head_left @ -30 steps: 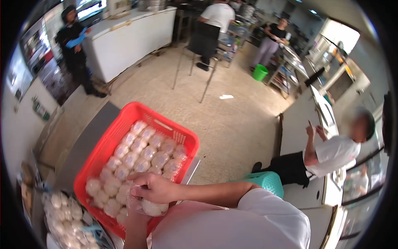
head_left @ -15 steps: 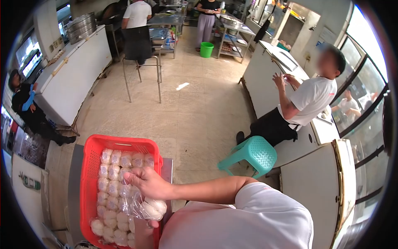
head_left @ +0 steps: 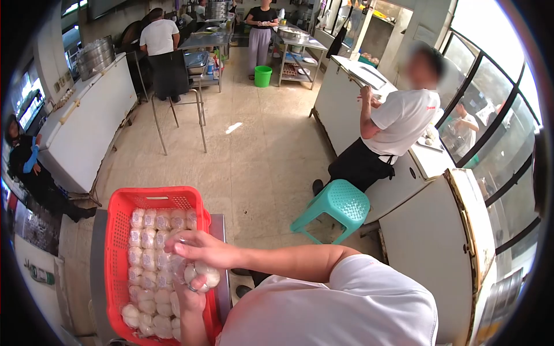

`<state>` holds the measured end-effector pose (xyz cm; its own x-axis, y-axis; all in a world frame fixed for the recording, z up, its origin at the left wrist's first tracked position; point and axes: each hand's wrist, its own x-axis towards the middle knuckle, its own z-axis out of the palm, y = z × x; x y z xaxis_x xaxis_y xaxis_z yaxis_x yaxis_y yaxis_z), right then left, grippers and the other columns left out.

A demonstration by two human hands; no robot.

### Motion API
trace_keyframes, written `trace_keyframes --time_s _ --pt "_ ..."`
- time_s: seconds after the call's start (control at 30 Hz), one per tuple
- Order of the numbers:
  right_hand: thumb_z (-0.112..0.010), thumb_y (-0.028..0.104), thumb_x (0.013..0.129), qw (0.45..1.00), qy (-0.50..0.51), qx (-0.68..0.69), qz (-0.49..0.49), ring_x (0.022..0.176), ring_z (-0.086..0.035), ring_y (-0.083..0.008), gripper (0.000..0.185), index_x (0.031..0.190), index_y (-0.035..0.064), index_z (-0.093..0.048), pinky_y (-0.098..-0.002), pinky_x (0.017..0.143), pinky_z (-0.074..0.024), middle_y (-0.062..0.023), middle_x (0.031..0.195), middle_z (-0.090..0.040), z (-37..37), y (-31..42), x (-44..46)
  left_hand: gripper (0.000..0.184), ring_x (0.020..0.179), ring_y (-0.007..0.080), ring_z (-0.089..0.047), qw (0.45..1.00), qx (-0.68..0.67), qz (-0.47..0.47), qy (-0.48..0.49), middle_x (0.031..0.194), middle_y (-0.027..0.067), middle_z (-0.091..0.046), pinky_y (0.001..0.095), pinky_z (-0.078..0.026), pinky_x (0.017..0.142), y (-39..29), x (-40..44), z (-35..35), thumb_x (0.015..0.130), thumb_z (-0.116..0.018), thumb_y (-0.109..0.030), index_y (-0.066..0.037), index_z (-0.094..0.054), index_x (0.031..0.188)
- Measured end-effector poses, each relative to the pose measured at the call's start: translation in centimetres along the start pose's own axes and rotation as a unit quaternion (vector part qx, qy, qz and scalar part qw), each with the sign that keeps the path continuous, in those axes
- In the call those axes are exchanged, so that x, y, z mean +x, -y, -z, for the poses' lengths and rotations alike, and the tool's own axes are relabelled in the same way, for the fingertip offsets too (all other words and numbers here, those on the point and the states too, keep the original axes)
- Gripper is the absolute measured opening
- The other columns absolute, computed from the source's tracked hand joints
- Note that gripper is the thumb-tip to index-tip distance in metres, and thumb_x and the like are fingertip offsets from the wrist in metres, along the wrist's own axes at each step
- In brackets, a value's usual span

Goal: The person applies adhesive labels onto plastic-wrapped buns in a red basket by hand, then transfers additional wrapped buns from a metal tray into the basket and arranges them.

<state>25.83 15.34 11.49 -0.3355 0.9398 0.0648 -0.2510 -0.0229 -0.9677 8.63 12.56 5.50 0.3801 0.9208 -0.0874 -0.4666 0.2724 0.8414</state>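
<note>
My left hand (head_left: 193, 295) is wrapped round a pack of round white buns (head_left: 206, 275) in clear plastic, above the right side of a red basket (head_left: 113, 259). Over the pack is my right hand (head_left: 202, 249), its thumb and fingers closing on the clear plastic bag (head_left: 179, 265). The plastic round the fingertips is hard to make out. Rows of wrapped white buns (head_left: 148, 258), several with printed labels, fill much of the basket. My forearm and hands hide its right part.
The basket stands on a grey surface (head_left: 99, 277). A green stool (head_left: 345, 202) is at the right, near a person in a white shirt (head_left: 404, 118) by white chest freezers (head_left: 418, 248). Further off are a metal stool frame (head_left: 179, 104), a green bucket (head_left: 263, 76) and more people.
My right hand has turned over the pack, and its fingers are less pinched. My left hand has come up more into view. The whole view has shifted slightly.
</note>
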Motion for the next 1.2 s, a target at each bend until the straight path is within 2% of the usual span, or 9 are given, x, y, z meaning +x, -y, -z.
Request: trace_keyframes --time_s 0.2,0.33,0.4,0.47,0.67,0.77,0.9,0.97,1.2 --pt "-0.084 0.043 0.086 0.988 0.065 -0.143 0.008 0.126 -0.059 -0.0272 0.075 0.141 0.0009 -0.057 -0.0422 0.109 -0.0459 -0.0114 0.134 -0.064 -0.2 0.7 -2.5 0.072 0.121 0.0241 -0.064 0.996 -0.063 0.022 0.058 0.134 0.0094 -0.061 0.0409 -0.058 0.098 0.5 0.1 1.9 0.084 -0.078 -0.027 -0.004 -0.049 0.146" --pt "-0.079 0.026 0.09 0.981 0.018 -0.19 -0.041 0.11 -0.067 -0.0221 0.043 0.125 0.004 -0.069 -0.0393 0.099 -0.0522 -0.0129 0.115 -0.073 -1.4 0.1 -2.3 0.063 0.108 0.0199 -0.069 0.984 -0.144 0.061 0.09 0.126 0.0073 -0.066 0.0364 -0.061 0.088 1.5 0.6 3.8 0.087 -0.076 -0.022 -0.007 -0.053 0.144" --pt "-0.073 0.018 0.096 0.982 -0.044 -0.172 -0.064 0.098 -0.069 -0.0165 0.023 0.115 0.0054 -0.074 -0.0351 0.088 -0.0552 -0.0072 0.104 -0.076 -1.8 -1.4 -1.5 0.059 0.1 0.0114 -0.064 0.989 0.033 0.043 0.138 0.119 0.0028 -0.064 0.0265 -0.055 0.082 -1.0 0.1 2.6 0.081 -0.073 -0.013 -0.006 -0.057 0.137" --pt "-0.07 0.016 0.101 0.985 -0.068 -0.144 -0.06 0.087 -0.066 -0.0087 0.018 0.112 0.0031 -0.074 -0.0306 0.076 -0.0554 -0.0023 0.097 -0.075 -2.5 -1.0 -0.9 0.066 0.106 0.0161 -0.065 0.987 0.104 -0.004 0.124 0.118 0.0041 -0.065 0.031 -0.056 0.089 -2.9 -0.3 1.0 0.075 -0.084 -0.013 -0.005 -0.057 0.135" --pt "-0.063 0.019 0.106 0.99 -0.098 -0.093 0.03 0.086 -0.066 -0.0087 0.018 0.106 0.0035 -0.073 -0.0295 0.073 -0.0548 -0.0027 0.094 -0.074 -4.3 -1.8 1.8 0.076 0.115 0.0181 -0.066 0.934 0.344 -0.094 0.002 0.128 0.0088 -0.068 0.0371 -0.054 0.1 -5.3 -0.7 0.6 0.072 -0.095 -0.016 -0.004 -0.057 0.138" --pt "-0.059 0.034 0.108 0.995 -0.065 -0.078 -0.005 0.083 -0.066 -0.0113 0.035 0.106 0.0024 -0.072 -0.0317 0.073 -0.0544 -0.0033 0.092 -0.073 -4.6 -1.7 3.8 0.082 0.114 0.0206 -0.068 0.904 0.397 -0.159 -0.021 0.126 0.0104 -0.071 0.0364 -0.054 0.1 -6.6 -0.3 1.5 0.072 -0.095 -0.017 -0.005 -0.055 0.143" --pt "-0.051 0.04 0.111 0.997 -0.01 -0.074 -0.011 0.105 -0.066 -0.0179 0.046 0.124 -0.0012 -0.068 -0.0336 0.085 -0.0558 -0.0121 0.115 -0.071 -4.8 -1.0 5.5 0.058 0.102 0.0216 -0.073 0.88 0.44 -0.173 -0.046 0.109 0.012 -0.078 0.0351 -0.057 0.091 -8.7 1.4 3.8 0.074 -0.089 -0.015 -0.004 -0.069 0.127" --pt "-0.053 0.043 0.11 0.977 0.023 -0.198 0.072 0.123 -0.061 -0.0244 0.055 0.137 -0.0044 -0.06 -0.0384 0.102 -0.0514 -0.0153 0.132 -0.066 -3.8 -1.3 6.7 0.056 0.101 0.0212 -0.073 0.877 0.441 -0.165 -0.092 0.11 0.0114 -0.077 0.0351 -0.057 0.09 -9.1 2.0 5.4 0.075 -0.088 -0.015 -0.004 -0.07 0.127" --pt "-0.069 0.039 0.099 0.898 -0.063 -0.429 0.077 0.112 -0.069 -0.0374 0.049 0.121 -0.0046 -0.068 -0.0421 0.096 -0.0539 -0.0237 0.115 -0.072 0.1 -6.7 5.6 0.034 0.098 0.018 -0.071 0.98 0.029 -0.027 -0.195 0.112 0.011 -0.075 0.0331 -0.057 0.088 -6.8 4.2 11.5 0.096 -0.076 -0.023 0.003 -0.073 0.119"
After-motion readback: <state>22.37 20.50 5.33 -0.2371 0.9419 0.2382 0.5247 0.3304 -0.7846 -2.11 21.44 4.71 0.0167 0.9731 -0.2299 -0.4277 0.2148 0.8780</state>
